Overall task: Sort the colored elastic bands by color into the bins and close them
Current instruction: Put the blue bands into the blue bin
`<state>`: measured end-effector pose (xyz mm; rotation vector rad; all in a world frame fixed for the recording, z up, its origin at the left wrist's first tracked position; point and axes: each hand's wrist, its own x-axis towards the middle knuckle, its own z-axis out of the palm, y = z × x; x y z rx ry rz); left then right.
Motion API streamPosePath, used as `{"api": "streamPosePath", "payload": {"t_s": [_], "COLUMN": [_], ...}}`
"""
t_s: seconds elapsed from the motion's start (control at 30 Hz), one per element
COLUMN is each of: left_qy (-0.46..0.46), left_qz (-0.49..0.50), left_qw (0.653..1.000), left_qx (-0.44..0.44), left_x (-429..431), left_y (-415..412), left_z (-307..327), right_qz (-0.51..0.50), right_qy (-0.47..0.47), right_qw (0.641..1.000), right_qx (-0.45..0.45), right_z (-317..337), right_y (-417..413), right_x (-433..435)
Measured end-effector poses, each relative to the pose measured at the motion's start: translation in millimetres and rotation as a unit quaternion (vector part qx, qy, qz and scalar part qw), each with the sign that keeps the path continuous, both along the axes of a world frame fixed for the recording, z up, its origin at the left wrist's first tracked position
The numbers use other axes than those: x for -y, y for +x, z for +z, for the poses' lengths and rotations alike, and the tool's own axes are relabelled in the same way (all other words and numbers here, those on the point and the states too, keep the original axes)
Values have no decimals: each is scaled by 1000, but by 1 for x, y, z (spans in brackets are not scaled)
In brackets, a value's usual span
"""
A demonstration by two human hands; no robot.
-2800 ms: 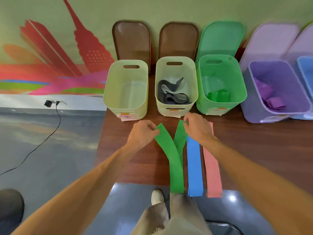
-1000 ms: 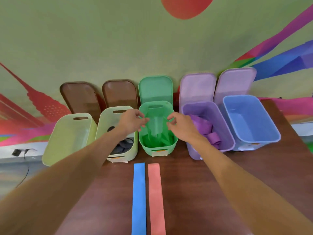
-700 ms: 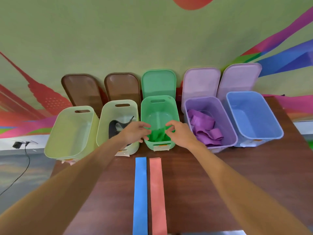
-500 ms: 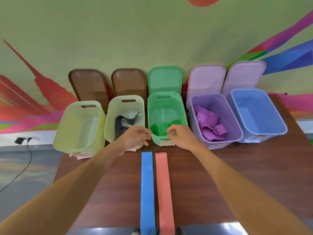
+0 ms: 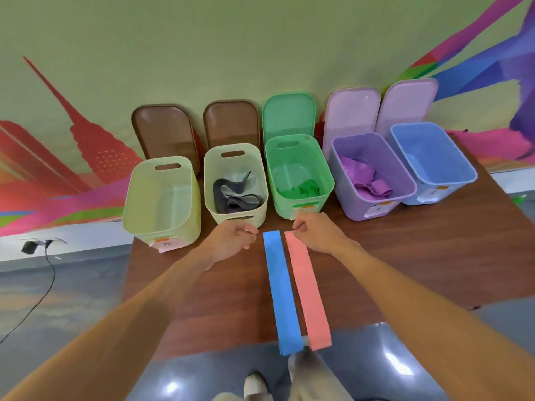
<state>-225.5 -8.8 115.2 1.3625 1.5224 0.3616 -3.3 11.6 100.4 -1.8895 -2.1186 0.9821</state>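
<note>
While the left hand [image 5: 231, 241] and right hand [image 5: 317, 234] hover loosely curled and empty, the blue band [image 5: 282, 290] and pink band [image 5: 307, 290] lie between them on the table [image 5: 202, 299], long axes running toward the person, blue's far end nearer the left, pink's just beside the right.

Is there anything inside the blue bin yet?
No, the blue bin shows only its bare inside, while the blue band lies flat on the table beside the pink band.
</note>
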Motion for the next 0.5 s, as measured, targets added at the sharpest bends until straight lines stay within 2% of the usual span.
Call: {"api": "streamPosePath", "payload": {"t_s": [0.2,0.5], "left_qy": [-39,-18], "left_qz": [-1,76], "left_qw": [999,990], "left_qx": [-30,-117], "left_x": [-8,-37], "left_y": [8,58], "left_z": [-38,-114], "right_qz": [-8,2], "right_qy": [-48,-111], "right_qw": [999,994], "right_qx": [15,-17], "right_z": [-28,-75], "right_y": [12,39], "right_x": [-12,-51]}}
